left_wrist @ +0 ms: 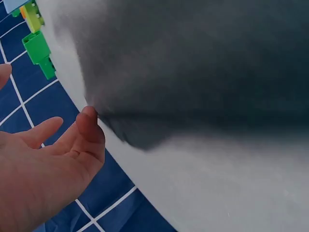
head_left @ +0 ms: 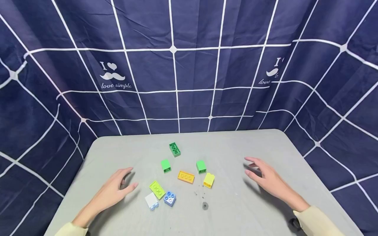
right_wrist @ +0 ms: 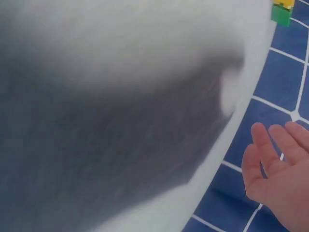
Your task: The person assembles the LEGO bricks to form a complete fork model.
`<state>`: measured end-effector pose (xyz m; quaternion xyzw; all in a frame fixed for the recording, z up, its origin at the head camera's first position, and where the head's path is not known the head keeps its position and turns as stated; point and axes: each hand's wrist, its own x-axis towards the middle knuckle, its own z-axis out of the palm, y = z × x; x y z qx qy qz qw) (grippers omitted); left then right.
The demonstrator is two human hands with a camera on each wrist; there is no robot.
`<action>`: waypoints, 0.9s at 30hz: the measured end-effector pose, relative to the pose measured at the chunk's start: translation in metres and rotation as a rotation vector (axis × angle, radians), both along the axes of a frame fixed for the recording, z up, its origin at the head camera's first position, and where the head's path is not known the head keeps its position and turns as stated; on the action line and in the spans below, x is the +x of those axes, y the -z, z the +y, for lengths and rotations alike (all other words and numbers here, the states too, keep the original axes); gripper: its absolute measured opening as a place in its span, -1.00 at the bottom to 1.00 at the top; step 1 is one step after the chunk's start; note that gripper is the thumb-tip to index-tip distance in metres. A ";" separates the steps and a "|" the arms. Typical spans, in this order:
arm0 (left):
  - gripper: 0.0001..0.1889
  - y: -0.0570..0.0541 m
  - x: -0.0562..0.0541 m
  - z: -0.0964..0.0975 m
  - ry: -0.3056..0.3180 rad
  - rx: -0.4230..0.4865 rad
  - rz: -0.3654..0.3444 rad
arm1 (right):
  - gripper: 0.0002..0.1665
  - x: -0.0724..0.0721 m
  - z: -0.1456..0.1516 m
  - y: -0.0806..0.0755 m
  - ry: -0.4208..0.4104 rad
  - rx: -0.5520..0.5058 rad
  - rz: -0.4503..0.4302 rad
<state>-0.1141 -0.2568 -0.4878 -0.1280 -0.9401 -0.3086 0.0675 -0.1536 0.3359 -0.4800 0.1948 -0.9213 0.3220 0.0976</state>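
My left hand [head_left: 113,188] hovers over the left part of the grey table, holding nothing, its fingers loosely bent and thumb apart. Nearest to it are a lime brick [head_left: 157,190], a white and pale blue brick [head_left: 152,201] and a blue brick [head_left: 169,198]. On the right side my right hand [head_left: 267,177] is likewise relaxed and holds nothing. The yellow brick [head_left: 208,180] is closest to it, beside a green brick [head_left: 201,167]. An orange brick [head_left: 186,177] lies mid-table. Farther back are another green brick [head_left: 166,166] and a dark green brick [head_left: 175,149].
The bricks lie scattered on the grey table [head_left: 236,209]. A dark stain [head_left: 205,206] marks its surface near the front. Navy curtains [head_left: 195,68] with white grid lines stand behind the table and along both sides.
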 end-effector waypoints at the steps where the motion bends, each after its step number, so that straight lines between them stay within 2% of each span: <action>1: -0.34 0.000 -0.001 0.001 0.001 0.018 -0.008 | -0.42 -0.001 -0.002 0.000 -0.005 -0.019 -0.011; 8: -0.37 -0.004 -0.011 0.008 -0.008 0.147 -0.149 | -0.47 -0.005 -0.020 -0.001 -0.034 -0.144 -0.121; 14: -0.37 -0.006 -0.022 0.017 -0.012 0.222 -0.267 | -0.50 -0.014 -0.038 0.001 -0.059 -0.189 -0.155; 22: -0.40 -0.006 -0.040 0.033 -0.011 0.264 -0.314 | -0.55 -0.023 -0.066 0.002 -0.130 -0.233 -0.226; 27: -0.43 -0.004 -0.047 0.046 0.001 0.297 -0.343 | -0.56 -0.024 -0.082 0.005 -0.165 -0.265 -0.251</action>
